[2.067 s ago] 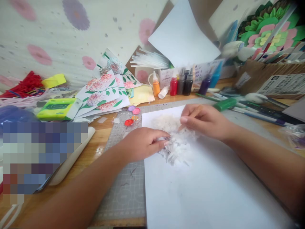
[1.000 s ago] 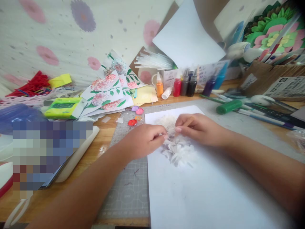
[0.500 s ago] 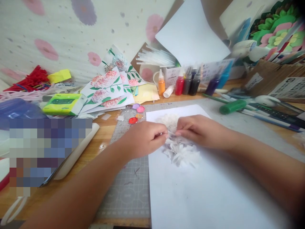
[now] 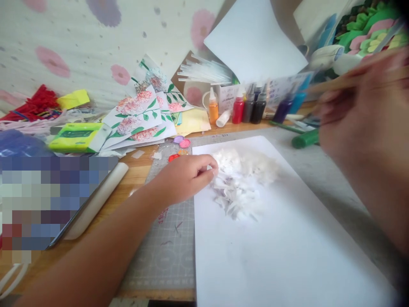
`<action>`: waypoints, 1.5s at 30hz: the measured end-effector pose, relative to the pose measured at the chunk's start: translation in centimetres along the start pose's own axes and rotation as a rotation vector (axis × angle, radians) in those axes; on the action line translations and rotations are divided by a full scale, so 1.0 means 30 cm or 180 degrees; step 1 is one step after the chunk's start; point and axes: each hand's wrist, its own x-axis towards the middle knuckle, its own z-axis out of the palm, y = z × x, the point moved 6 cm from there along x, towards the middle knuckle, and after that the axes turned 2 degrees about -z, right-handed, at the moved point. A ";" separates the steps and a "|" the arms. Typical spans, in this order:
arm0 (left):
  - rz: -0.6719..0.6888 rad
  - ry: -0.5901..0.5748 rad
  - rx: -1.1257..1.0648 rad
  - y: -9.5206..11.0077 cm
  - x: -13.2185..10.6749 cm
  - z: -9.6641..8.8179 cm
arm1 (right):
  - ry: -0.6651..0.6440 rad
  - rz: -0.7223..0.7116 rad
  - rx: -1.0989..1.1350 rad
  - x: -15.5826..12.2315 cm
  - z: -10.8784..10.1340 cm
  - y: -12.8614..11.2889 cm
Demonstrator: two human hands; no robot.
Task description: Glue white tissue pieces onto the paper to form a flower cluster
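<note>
My left hand (image 4: 187, 175) pinches the white paper scraps (image 4: 238, 187); my raised, blurred right hand (image 4: 364, 106) grips a thin wooden stick (image 4: 332, 84).

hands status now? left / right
Left hand: closed, pinching the white paper petals.
Right hand: raised, blurred, holding a thin wooden stick.

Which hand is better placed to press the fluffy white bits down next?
Probably the left hand: its fingertips already touch the white paper bits. The right hand is raised away, gripping a thin stick.
</note>
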 end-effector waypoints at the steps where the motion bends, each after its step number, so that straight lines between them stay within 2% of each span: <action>1: 0.0046 0.0030 0.0012 0.002 0.003 -0.002 | -0.0069 -0.0342 -0.0221 0.000 0.004 -0.003; 2: 0.0115 0.0045 0.0033 0.006 0.005 -0.002 | -0.0232 -0.0576 -0.0399 -0.008 0.019 -0.001; 6: 0.0223 0.0042 0.0092 0.004 0.013 0.002 | -0.1480 -0.1355 -0.1297 -0.083 0.133 -0.004; 8: 0.0054 0.0069 0.0062 -0.016 0.014 0.002 | -0.1690 -0.1676 -0.1524 -0.109 0.160 -0.024; 11: -0.0145 -0.0071 -0.0031 -0.044 0.015 0.010 | -0.1755 -0.1830 -0.1476 -0.119 0.166 -0.047; 15: -0.0054 -0.0392 -0.0146 -0.042 0.014 0.027 | -0.1737 -0.1828 -0.1481 -0.117 0.159 -0.045; 20: -0.0034 -0.0393 -0.0159 -0.027 0.015 0.032 | -0.1759 -0.1720 -0.1480 -0.117 0.160 -0.027; 28: -0.0453 -0.0424 -0.0254 -0.041 0.005 0.040 | -0.1870 -0.1642 -0.1365 -0.117 0.166 -0.024; 41: -0.0238 -0.0517 -0.0313 -0.031 0.004 0.058 | -0.2048 -0.1471 -0.1303 -0.129 0.178 -0.018; 45: -0.0053 -0.0562 -0.0268 -0.012 0.006 0.053 | -0.2086 -0.1444 -0.1299 -0.129 0.179 -0.021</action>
